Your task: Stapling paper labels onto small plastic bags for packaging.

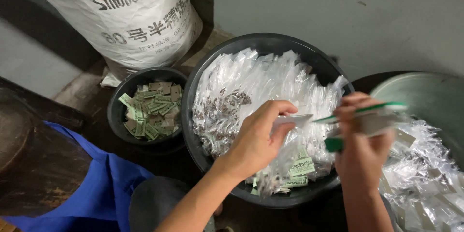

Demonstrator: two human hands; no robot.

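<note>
Clear packet (290, 135) pinched over basin

Two bare forearms reach forward; the left hand (256, 140) pinches with thumb and fingers, the right hand (361, 137) curls closed, knuckles up.

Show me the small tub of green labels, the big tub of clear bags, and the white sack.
small tub (115, 111), head view, on its left rim.
big tub (270, 42), head view, on its far rim.
white sack (121, 14), head view, on its front face.

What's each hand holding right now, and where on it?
Left hand pinches a clear plastic bag at its top edge; right hand grips a blurred green-edged card stack near its middle.
</note>
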